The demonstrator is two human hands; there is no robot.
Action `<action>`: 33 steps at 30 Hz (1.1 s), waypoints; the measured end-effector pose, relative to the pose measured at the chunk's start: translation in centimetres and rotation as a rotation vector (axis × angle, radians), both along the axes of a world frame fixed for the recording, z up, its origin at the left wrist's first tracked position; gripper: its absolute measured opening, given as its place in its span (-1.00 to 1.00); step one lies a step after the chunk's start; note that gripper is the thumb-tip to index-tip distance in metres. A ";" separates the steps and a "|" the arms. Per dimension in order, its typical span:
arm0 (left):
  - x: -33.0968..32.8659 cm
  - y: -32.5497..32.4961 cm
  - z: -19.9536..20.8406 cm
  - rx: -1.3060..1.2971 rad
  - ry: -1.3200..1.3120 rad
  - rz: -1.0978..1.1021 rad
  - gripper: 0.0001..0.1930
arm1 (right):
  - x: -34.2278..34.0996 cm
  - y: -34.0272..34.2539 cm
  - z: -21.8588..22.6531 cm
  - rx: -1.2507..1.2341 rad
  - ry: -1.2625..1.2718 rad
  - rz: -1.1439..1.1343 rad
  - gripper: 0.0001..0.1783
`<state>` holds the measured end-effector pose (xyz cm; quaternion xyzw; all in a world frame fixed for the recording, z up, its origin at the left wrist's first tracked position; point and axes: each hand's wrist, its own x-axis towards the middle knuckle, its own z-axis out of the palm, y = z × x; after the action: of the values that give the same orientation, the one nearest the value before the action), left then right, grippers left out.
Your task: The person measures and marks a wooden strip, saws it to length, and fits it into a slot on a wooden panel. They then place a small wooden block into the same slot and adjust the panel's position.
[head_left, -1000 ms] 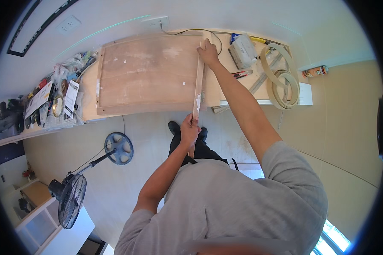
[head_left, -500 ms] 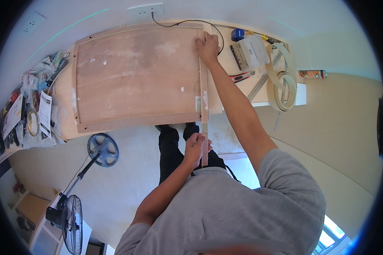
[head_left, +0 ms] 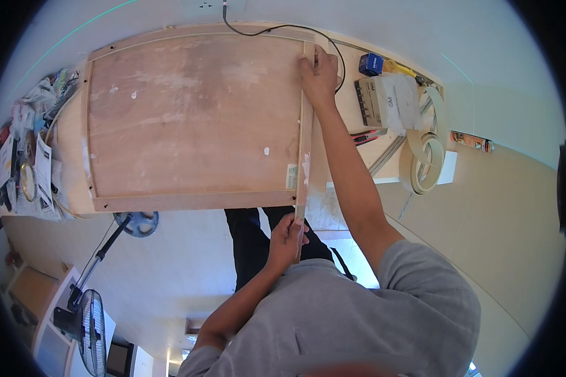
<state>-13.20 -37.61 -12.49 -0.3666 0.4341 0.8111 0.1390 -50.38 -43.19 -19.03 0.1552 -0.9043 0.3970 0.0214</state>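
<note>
A large framed plywood panel (head_left: 195, 119) lies flat in front of me, scuffed and spotted with white marks. Along its right side runs a narrow wooden strip (head_left: 305, 151), whose near end juts past the panel's front edge toward my waist. My left hand (head_left: 285, 244) is closed around that jutting end. At the far right corner my right hand (head_left: 319, 76) grips the strip's other end, fingers bent over it; the fingertips are partly hidden.
Right of the panel lie a carton (head_left: 372, 103), a blue box (head_left: 371, 64), a utility knife (head_left: 369, 136) and a coiled pale edging band (head_left: 429, 164). A black cable (head_left: 283, 27) loops behind. Papers and bags (head_left: 41, 157) crowd the left; a fan (head_left: 92, 333) stands below.
My view has shifted, so the panel sits lower and looks larger. Both hands keep their hold on the strip, with little visible movement along it.
</note>
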 end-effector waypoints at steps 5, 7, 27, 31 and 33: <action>-0.3 -0.3 -0.2 0.025 0.064 0.019 -0.60 | 0.2 -0.2 -0.6 0.013 0.097 -0.050 -0.44; -0.4 -0.6 -0.4 0.017 0.136 0.039 -0.58 | 0.3 -0.2 -0.4 -0.004 0.052 -0.059 -0.41; -1.2 -0.3 0.7 -0.089 0.096 0.013 -0.62 | 0.2 0.2 0.2 0.047 -0.029 -0.040 -0.33; -1.2 0.1 0.4 -0.143 0.089 -0.002 -0.63 | 0.0 0.6 0.3 -0.039 -0.058 -0.016 -0.30; -1.3 0.4 0.2 -0.137 0.092 0.004 -0.63 | 0.0 0.8 0.3 -0.056 -0.091 0.005 -0.29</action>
<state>-14.49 -37.21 -12.27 -0.3384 0.4937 0.7958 0.0921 -50.37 -42.36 -18.71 0.1384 -0.8925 0.4291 -0.0162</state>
